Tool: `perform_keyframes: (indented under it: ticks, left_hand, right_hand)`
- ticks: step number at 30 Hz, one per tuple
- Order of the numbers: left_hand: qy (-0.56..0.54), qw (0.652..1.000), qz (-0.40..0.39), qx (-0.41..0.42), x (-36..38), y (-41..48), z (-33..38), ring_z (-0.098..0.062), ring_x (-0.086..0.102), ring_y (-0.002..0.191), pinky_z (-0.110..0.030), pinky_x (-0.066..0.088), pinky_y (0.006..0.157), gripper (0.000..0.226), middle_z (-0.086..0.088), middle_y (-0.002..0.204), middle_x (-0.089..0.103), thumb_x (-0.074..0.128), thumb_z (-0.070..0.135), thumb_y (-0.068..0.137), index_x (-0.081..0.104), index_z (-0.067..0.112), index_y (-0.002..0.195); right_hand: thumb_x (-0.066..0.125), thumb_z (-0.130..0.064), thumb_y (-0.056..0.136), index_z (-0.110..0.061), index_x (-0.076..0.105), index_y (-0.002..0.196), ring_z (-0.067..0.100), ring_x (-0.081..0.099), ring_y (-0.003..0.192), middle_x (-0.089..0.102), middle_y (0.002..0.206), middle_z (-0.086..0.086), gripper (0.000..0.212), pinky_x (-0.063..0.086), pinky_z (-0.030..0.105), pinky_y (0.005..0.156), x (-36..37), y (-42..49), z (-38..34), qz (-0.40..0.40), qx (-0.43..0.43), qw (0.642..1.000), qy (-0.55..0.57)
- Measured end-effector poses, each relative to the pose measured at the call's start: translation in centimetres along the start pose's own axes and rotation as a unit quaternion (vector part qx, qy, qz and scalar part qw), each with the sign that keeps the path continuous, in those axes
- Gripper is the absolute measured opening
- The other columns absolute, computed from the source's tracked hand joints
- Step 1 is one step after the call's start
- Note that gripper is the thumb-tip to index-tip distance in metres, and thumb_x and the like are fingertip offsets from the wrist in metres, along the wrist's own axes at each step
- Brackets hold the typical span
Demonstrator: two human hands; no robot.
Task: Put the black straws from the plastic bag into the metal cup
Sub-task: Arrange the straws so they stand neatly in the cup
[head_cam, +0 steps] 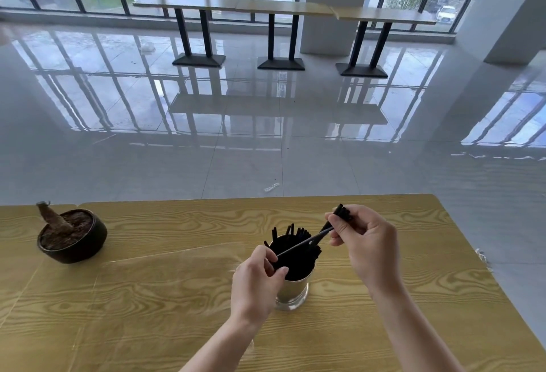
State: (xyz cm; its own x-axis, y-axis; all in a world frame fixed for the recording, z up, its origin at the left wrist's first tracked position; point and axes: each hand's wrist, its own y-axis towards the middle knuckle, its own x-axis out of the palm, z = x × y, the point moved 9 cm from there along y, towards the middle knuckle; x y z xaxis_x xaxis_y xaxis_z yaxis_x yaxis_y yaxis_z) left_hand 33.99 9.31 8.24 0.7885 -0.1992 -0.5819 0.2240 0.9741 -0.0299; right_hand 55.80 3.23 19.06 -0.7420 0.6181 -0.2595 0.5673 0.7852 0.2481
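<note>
A shiny metal cup (292, 293) stands on the wooden table (177, 297), full of black straws (295, 256) whose ends stick up past its rim. My right hand (363, 241) pinches a small bundle of black straws (341, 213) above and right of the cup. A thin clear plastic bag (298, 246), pulled taut, stretches from that bundle down to my left hand (257, 280). My left hand grips the bag's lower end beside the cup's left rim.
A dark round pot (72, 237) with soil and a dry stump sits at the table's left. The table's right edge (478, 256) runs close to my right arm. Beyond lies a glossy tiled floor with a scrap of wrapper (271, 187) and high tables by the windows.
</note>
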Motion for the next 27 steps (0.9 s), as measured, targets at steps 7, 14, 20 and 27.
perform_keyframes:
  ticks: [7,14,20,27]
  left_hand:
    - [-0.041,0.999,0.027,0.006,-0.5,1.3,0.9,-0.006,0.066,0.066,-0.028,0.057,0.064,0.023,0.009,0.07,0.068,0.084,0.019,0.08,0.062,0.024,0.087]
    - [-0.119,0.992,0.021,-0.035,0.2,2.3,0.7,-0.003,0.069,0.064,-0.028,0.06,0.062,0.021,0.007,0.067,0.072,0.085,0.02,0.078,0.066,0.029,0.083]
    - [-0.125,0.992,0.024,-0.011,0.1,2.5,0.4,-0.003,0.068,0.068,-0.027,0.059,0.065,0.027,0.011,0.069,0.071,0.086,0.021,0.075,0.066,0.037,0.087]
    - [-0.035,0.998,0.036,0.047,0.4,2.6,1.3,-0.003,0.059,0.072,-0.021,0.047,0.064,0.034,0.013,0.077,0.063,0.085,0.037,0.072,0.067,0.035,0.101]
  right_hand:
    - [0.079,-0.014,0.086,-0.027,0.072,0.115,0.001,0.07,0.058,0.073,0.072,-0.012,0.033,0.057,0.016,0.057,2.6,0.3,-0.4,-0.046,-0.049,0.991,-0.117]
    - [0.074,-0.024,0.091,-0.022,0.07,0.122,0.01,0.07,0.076,0.075,0.09,-0.007,0.032,0.059,0.029,0.068,7.6,-0.3,1.7,-0.15,-0.031,0.958,-0.244]
    - [0.079,-0.03,0.085,-0.03,0.064,0.128,0.002,0.062,0.074,0.071,0.1,-0.01,0.045,0.043,0.011,0.066,8.2,-0.4,2.8,-0.195,-0.016,0.944,-0.265]
    - [0.079,-0.016,0.086,-0.015,0.076,0.11,0.006,0.063,0.083,0.07,0.106,-0.007,0.024,0.044,0.009,0.075,7.0,-1.3,3.3,-0.195,-0.063,0.927,-0.314]
